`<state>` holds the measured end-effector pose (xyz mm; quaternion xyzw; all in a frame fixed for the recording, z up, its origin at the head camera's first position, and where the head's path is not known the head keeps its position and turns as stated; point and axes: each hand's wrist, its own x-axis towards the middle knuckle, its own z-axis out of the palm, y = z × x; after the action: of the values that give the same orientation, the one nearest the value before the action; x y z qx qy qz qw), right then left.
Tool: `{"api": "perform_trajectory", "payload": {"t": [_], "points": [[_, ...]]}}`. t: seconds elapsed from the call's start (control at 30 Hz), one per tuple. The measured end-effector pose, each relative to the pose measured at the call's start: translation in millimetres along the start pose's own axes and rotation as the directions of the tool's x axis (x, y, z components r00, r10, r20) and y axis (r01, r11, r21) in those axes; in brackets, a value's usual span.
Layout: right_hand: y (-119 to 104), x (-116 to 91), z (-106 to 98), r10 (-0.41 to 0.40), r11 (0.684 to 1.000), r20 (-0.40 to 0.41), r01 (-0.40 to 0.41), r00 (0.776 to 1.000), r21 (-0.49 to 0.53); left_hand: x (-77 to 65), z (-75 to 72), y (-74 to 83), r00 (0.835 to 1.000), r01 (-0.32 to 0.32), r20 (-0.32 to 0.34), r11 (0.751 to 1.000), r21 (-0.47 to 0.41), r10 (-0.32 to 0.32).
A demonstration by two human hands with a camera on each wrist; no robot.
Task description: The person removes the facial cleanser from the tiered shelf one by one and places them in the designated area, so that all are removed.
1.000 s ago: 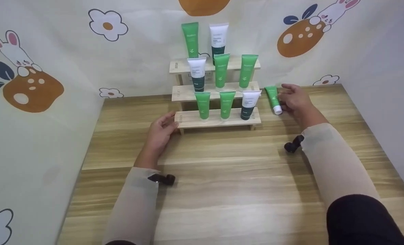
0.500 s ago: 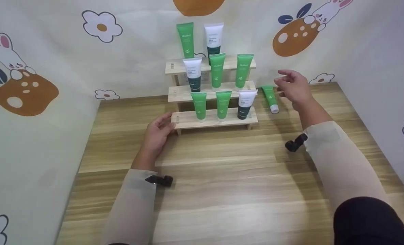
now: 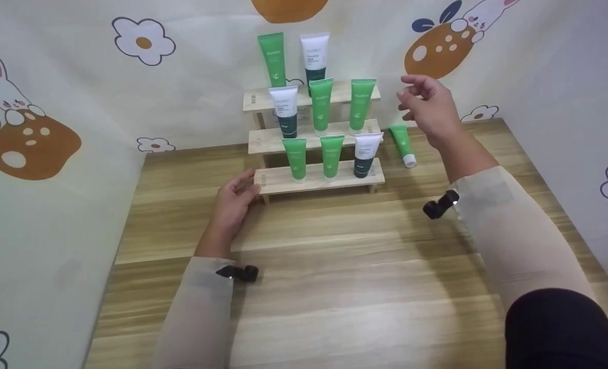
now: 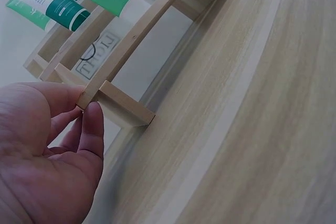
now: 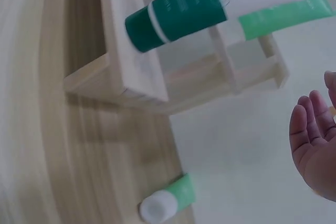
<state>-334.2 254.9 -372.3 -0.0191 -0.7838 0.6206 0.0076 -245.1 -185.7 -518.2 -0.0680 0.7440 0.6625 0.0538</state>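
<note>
A wooden three-step display stand (image 3: 270, 181) holds upright squeeze tubes. On its top step are a green tube (image 3: 274, 59) and a white and dark-green tube (image 3: 315, 54). Two green tubes and a white one share the middle step, and the same mix stands on the bottom step. My left hand (image 3: 231, 205) pinches the left end of the bottom board, thumb and index finger at its corner in the left wrist view. Beside the stand's right side, my right hand (image 3: 432, 110) is raised with loosely bent fingers and nothing in them. Below it a green tube (image 3: 401, 141) lies on the table.
The wood-grain table (image 3: 304, 266) extends toward me in front of the stand. A patterned backdrop (image 3: 206, 92) rises close behind the stand and along both sides. Dark wrist-camera mounts (image 3: 441, 204) stick out from both sleeves.
My right hand has lifted away from the lying green tube, upward and toward the back. My left hand keeps its grip on the stand. The whole scene shifts slightly left in the head view.
</note>
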Motion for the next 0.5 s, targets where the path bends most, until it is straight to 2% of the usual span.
{"api": "perform_trajectory", "payload": {"t": [0.2,0.5], "points": [[-29,0,11,-0.057,0.995,-0.001,0.057,0.998,0.078,-0.8,0.5,0.4,1.0,-0.001,0.0,1.0,-0.009,0.001],[-63,5,31,-0.143,0.985,0.015,0.141,0.99,0.101,-1.3,2.3,0.3,1.0,0.003,0.007,0.998,-0.068,-0.003]]}}
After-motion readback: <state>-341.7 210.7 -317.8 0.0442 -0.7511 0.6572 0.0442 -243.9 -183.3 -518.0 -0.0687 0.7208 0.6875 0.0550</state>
